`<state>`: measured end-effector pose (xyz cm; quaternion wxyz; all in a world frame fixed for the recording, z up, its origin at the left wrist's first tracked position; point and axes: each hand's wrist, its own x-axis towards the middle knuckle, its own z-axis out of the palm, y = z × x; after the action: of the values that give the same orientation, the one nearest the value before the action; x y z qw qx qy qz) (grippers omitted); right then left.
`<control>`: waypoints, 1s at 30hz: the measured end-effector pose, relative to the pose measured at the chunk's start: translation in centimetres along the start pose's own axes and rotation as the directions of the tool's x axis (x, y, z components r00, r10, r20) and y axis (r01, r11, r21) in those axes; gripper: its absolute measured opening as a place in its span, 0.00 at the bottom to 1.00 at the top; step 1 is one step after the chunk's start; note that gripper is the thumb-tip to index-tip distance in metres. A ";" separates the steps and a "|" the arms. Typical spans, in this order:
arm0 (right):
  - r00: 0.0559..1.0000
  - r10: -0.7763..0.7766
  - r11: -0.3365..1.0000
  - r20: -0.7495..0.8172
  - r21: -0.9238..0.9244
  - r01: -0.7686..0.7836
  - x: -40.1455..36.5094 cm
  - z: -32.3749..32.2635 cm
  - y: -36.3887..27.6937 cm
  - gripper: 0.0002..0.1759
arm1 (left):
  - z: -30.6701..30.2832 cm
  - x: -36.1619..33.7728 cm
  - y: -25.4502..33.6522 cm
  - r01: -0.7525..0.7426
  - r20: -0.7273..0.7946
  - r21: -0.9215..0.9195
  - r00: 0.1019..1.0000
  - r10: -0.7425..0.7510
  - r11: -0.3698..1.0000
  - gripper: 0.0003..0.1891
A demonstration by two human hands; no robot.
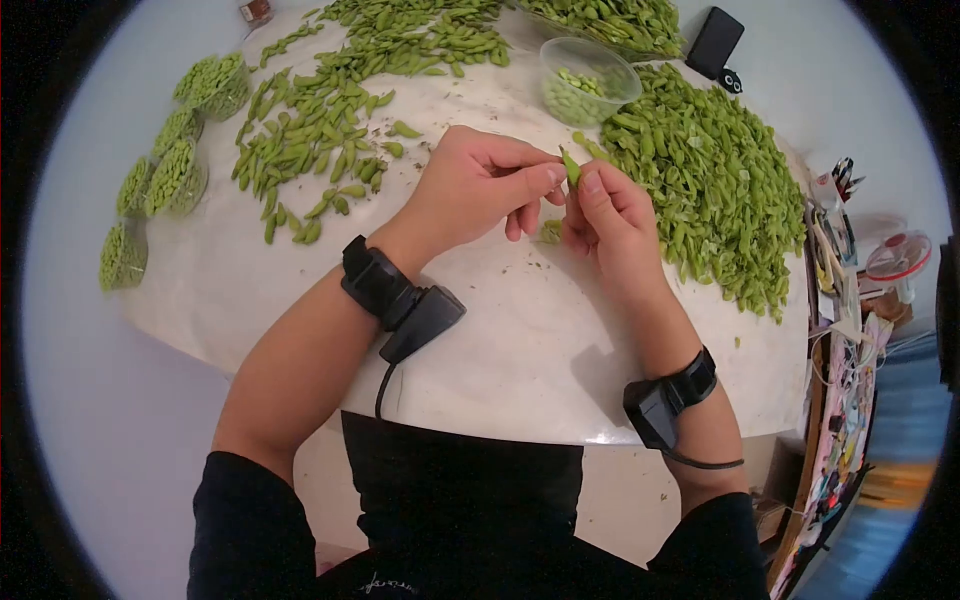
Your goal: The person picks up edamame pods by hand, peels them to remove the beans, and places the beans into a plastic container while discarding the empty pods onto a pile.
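Observation:
Between my two hands is a green soybean pod (571, 166), held upright above the table. My right hand (612, 212) pinches it between thumb and forefinger. My left hand (490, 185) is closed, its thumb and forefinger meeting at the pod's left side. Just beyond my hands stands a clear plastic bowl (620, 88) with shelled green beans in it. Loose pods (320, 140) lie scattered on the left and far parts of the table. To the right is a big heap of pods (700, 180), many flattened or split.
Several clear tubs (175, 178) of shelled beans line the table's left edge. At the far right lie a black phone (716, 42) and a small black round object (731, 80). A cluttered shelf (835, 400) and a small fan (898, 257) stand beyond the right edge.

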<state>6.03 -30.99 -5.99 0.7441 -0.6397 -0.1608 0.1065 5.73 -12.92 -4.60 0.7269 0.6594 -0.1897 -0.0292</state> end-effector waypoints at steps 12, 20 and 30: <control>1.000 0.010 1.000 -0.002 -0.014 -0.010 -0.1 0.4 0.2 0.15 | 0.2 -0.2 -0.4 0.022 -0.047 -0.084 0.999 -0.026 0.996 0.08; 1.000 -0.009 1.000 -0.029 0.003 0.009 -0.1 0.9 0.3 0.14 | 0.4 -0.2 -0.3 0.020 -0.080 -0.128 0.996 -0.030 0.992 0.08; 0.998 0.009 0.950 0.067 0.310 -0.029 -0.4 2.6 -0.7 0.16 | 0.7 -0.3 -0.3 0.024 -0.090 -0.219 0.995 -0.044 0.975 0.10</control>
<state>4.68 -28.83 -5.03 0.8287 -0.5125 -0.1599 0.1582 5.31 -13.58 -4.91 0.8023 0.5795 -0.1394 -0.0312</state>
